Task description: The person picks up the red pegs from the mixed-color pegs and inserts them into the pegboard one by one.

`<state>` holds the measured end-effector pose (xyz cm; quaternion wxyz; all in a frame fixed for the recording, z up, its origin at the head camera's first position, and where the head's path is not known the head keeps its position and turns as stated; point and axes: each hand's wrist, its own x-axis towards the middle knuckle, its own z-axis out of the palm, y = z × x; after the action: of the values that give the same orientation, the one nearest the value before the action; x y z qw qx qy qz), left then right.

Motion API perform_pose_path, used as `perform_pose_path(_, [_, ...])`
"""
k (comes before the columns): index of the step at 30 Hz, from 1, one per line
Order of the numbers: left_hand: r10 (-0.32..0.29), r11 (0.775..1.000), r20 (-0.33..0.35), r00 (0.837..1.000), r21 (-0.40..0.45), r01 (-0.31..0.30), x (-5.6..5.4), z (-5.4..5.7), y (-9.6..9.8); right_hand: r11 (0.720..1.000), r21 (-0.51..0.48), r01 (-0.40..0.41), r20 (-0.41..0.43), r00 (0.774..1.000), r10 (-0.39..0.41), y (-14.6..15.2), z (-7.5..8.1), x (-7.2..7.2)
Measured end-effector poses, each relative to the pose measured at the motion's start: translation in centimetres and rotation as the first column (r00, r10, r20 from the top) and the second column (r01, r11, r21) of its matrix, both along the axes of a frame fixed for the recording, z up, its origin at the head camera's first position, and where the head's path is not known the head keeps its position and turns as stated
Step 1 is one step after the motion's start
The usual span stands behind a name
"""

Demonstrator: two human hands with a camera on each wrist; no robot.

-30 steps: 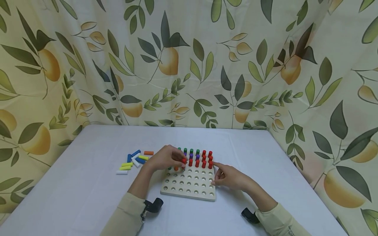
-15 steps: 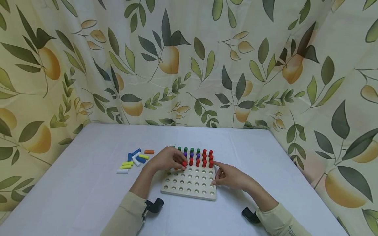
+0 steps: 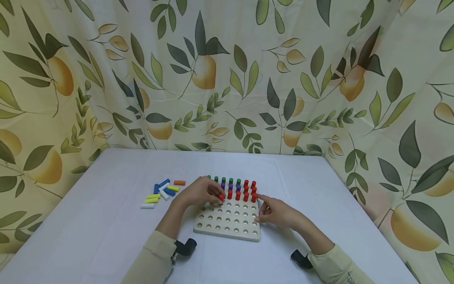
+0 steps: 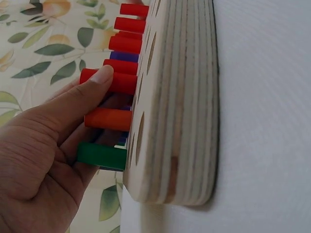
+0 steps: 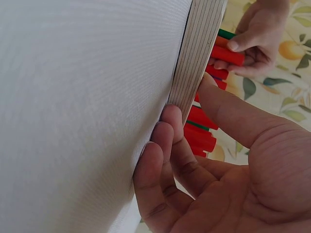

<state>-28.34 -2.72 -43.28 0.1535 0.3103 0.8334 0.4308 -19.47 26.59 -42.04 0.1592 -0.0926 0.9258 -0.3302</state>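
Note:
A pale wooden pegboard [image 3: 227,236] lies on the table, its near rows showing open holes and its far rows filled with green, purple and red pegs. My left hand [image 3: 201,191] pinches a red peg [image 4: 124,83] upright, its lower end at the board's surface. Beside that peg in the left wrist view stand an orange peg [image 4: 104,119] and a green peg [image 4: 104,154]. My right hand [image 3: 278,213] grips the board's right edge; in the right wrist view the thumb lies over the top face and the fingertips touch the side.
Loose blue, white and yellow pegs [image 3: 153,196] lie scattered left of the board, with an orange peg [image 3: 179,182] near my left hand. A white cloth [image 3: 88,236] covers the table, and a patterned curtain [image 3: 227,118] hangs behind it.
The red peg in my left hand has come down slightly onto the board during the first half second. My right hand keeps its place at the board's edge.

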Motion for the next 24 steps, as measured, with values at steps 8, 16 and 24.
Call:
perform_pose_path(8, [0.009, 0.999, -0.008, 1.000, -0.034, -0.009, 0.07, 0.15, -0.09, 1.000, 0.009, -0.004, -0.007, 1.000, 0.004, -0.13, 0.04, 0.03])
perform_pose_path(16, [-0.003, 1.000, -0.003, 1.000, -0.030, 0.003, -0.01, -0.03, -0.12, 1.000, 0.008, -0.010, -0.010, 1.000, 0.010, -0.16, 0.06, 0.04])
perform_pose_path(24, [-0.019, 1.000, -0.009, 1.000, -0.017, 0.019, 0.08, 0.29, -0.22, 1.000, 0.004, -0.004, -0.003, 1.000, 0.004, -0.15, 0.02, -0.02])
